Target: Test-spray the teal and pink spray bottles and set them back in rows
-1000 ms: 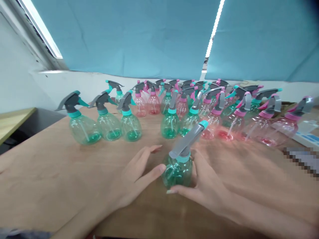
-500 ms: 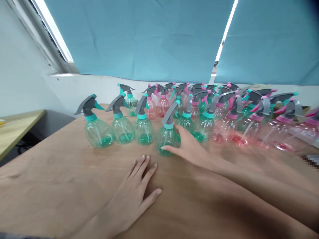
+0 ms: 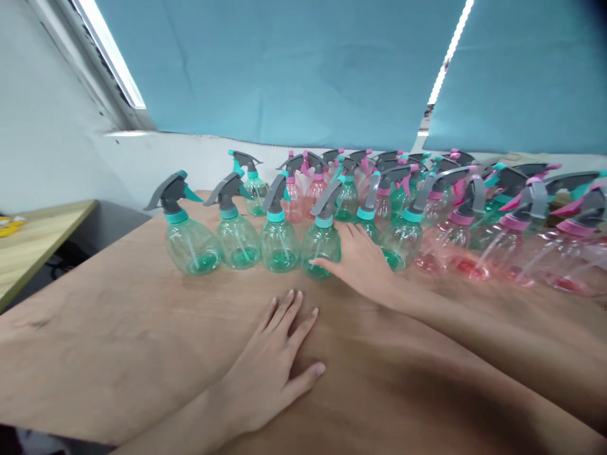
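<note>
My right hand (image 3: 363, 262) is wrapped around the lower right side of a clear green spray bottle (image 3: 317, 249), its thumb across the front and the other fingers partly hidden behind. The bottle stands upright on the wooden table (image 3: 142, 341), level with a row of similar green ones. Just left of it is another green spray bottle (image 3: 279, 249), with two more further left. Flat on the tabletop lies my left hand (image 3: 272, 354), fingers spread, holding nothing, in front of the row.
Pink spray bottles (image 3: 467, 253) crowd the right side, and more green and pink ones fill the rows behind. A blue curtain (image 3: 294, 69) hangs over the back wall. At far left stands a lighter table (image 3: 52, 234) with a yellow object (image 3: 10, 226) on it.
The gripped green spray bottle has shifted back, into line with the green ones to its left, my right hand still on it. The view has turned slightly; my left hand stays flat.
</note>
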A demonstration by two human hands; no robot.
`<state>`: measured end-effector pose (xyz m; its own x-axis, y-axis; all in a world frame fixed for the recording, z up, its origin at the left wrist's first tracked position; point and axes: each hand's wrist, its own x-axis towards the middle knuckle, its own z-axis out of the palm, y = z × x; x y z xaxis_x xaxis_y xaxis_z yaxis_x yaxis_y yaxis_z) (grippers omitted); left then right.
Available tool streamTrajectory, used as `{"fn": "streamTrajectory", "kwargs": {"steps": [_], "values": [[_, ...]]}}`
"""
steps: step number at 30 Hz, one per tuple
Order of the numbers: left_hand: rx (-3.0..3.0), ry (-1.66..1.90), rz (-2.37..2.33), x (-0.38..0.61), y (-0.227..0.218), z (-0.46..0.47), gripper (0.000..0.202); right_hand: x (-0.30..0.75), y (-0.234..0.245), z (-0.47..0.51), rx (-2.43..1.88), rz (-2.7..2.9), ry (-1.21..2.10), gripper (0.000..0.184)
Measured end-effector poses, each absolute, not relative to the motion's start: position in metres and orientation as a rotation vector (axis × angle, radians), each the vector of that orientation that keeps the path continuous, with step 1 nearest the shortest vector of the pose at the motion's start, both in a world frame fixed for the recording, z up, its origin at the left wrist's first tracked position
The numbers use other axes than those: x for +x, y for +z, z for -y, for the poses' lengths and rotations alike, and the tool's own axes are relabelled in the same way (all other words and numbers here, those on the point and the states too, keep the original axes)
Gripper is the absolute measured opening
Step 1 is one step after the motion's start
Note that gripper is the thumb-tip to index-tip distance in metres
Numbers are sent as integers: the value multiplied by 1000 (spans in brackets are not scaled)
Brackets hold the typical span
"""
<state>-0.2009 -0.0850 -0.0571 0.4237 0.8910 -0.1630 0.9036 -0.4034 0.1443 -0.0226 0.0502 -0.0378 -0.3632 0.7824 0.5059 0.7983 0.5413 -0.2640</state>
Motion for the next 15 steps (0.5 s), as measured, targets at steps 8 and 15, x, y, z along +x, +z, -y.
{"fn": "streamTrajectory", "kwargs": {"steps": [8,15], "values": [[2475,-65,-1509,-189,-60,72,75,-27,-34,-49,-1344,2220,-87,72],[2510,7,-1435,-176,-67,62,75,-14,-29,-38,-1276,2195,-55,76]]}}
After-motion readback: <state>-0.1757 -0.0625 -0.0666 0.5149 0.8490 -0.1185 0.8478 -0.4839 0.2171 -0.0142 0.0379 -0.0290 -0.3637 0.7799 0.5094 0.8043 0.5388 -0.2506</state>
